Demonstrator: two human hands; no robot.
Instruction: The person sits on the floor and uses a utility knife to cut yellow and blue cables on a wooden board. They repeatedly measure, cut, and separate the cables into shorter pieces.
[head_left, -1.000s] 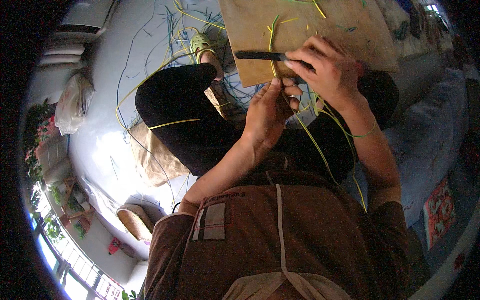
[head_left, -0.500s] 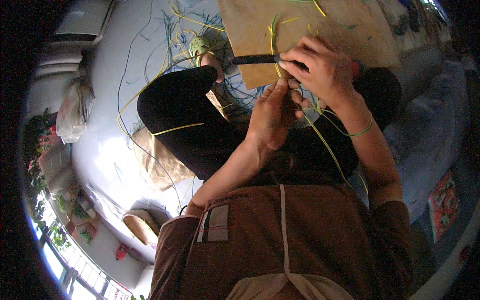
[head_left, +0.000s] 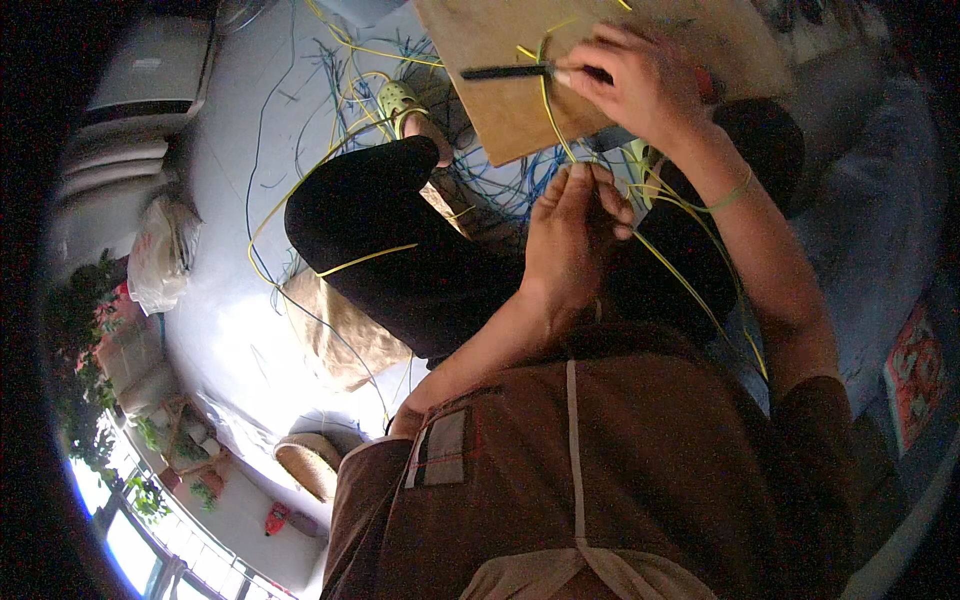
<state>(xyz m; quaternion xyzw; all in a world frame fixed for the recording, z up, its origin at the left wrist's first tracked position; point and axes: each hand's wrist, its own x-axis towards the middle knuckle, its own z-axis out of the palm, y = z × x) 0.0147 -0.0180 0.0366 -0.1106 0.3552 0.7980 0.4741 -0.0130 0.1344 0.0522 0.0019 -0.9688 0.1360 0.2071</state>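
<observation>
My left hand is closed, pinching a yellow-green wire between thumb and fingers. From that pinch the wire runs up over the edge of a wooden board, and its far end lies under a narrow dark knife. My right hand grips the knife, its blade pointing left across the wire. Blur on the right fingers hides details of the grip. More yellow wire trails from below the left hand over my right thigh, and a thin green loop lies around my right forearm.
Tangled blue, green and yellow wires cover the floor beneath the board. A foot in a light green clog stands among them. Brown cardboard, a woven basket and a plastic bag are at the left.
Both hands have drawn apart: the right hand with the knife has moved up along the wire, while the left has shifted slightly right. The view has also shifted a little.
</observation>
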